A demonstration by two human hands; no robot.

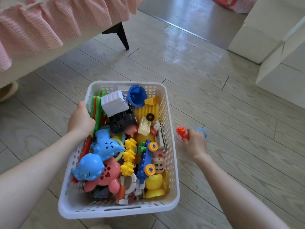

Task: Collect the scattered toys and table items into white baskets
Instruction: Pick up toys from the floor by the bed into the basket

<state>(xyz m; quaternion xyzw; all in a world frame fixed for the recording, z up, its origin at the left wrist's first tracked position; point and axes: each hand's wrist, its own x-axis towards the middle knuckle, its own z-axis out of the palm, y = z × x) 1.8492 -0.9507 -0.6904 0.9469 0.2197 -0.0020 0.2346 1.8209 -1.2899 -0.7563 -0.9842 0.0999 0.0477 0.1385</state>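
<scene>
The white basket [115, 210] sits nearest on the floor [231, 104], packed with toys: a blue whale [90, 167], a pink turtle [109, 176], yellow cogs [129, 154], and farther back a white truck [113, 102]. The left hand [80, 119] grips the basket's left rim, fingers curled over the edge and down inside. Just right of the basket, low at the floor, the right hand [196, 142] is curled round a red cog toy [181, 132]. A blue piece [202, 130] shows just past its knuckles; whether it is held I cannot tell. Beyond stand a bed with a pink frill [41, 27] and a white cabinet [272, 38].
</scene>
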